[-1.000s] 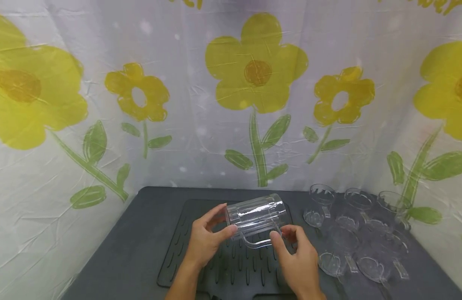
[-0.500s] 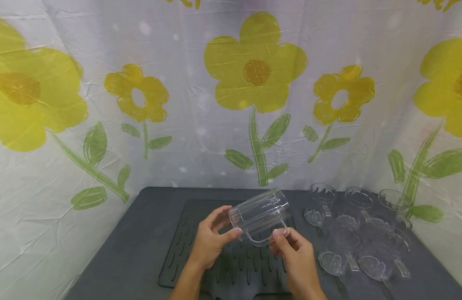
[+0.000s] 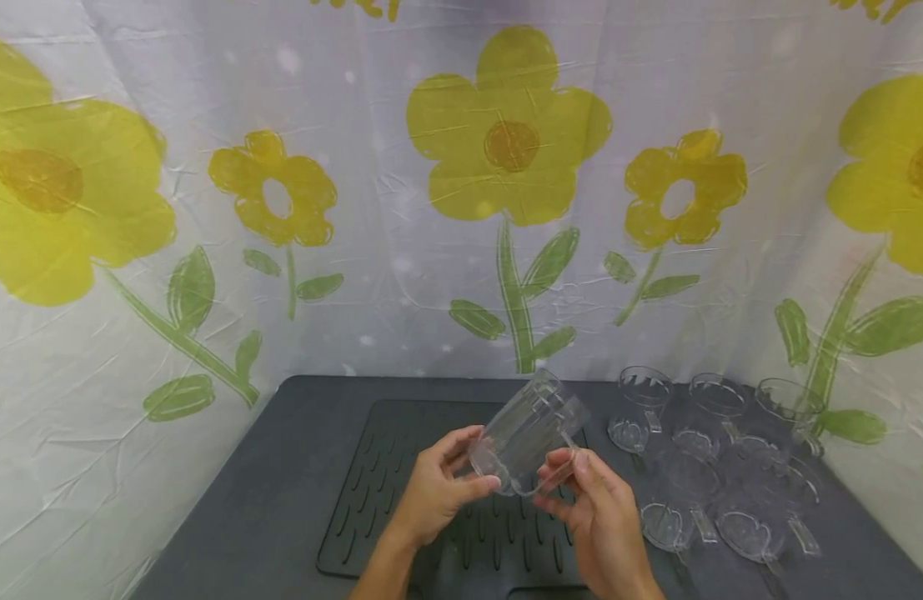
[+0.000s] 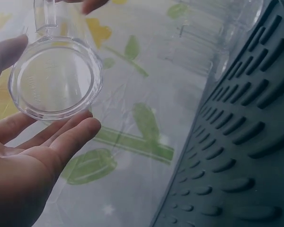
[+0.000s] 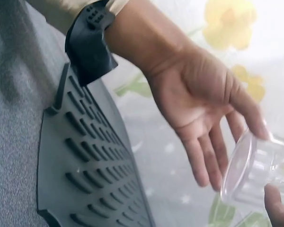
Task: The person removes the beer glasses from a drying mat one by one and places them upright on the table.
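Observation:
A clear ribbed mug [image 3: 517,433] is held aslant above the dark ridged mat, its far end pointing up and right. My left hand [image 3: 442,492] grips the mug's near end, thumb in front and fingers behind; the left wrist view shows its round bottom [image 4: 57,78] beside the palm. My right hand [image 3: 599,508] pinches the mug's handle [image 3: 562,471] between thumb and fingers. In the right wrist view the left hand [image 5: 199,104] supports the mug [image 5: 260,170], while part of the right hand [image 5: 278,208] shows at the lower right edge.
The ridged mat [image 3: 371,500] lies on the dark grey table [image 3: 228,508], beneath both hands. Several more clear mugs [image 3: 716,396] stand in rows at the right of the table. A flower-printed curtain [image 3: 386,275] hangs behind and along the sides.
The mug has tilted from nearly level to a steeper slant, its far end rising. My left hand has shifted right, and my right fingers have moved further round the handle.

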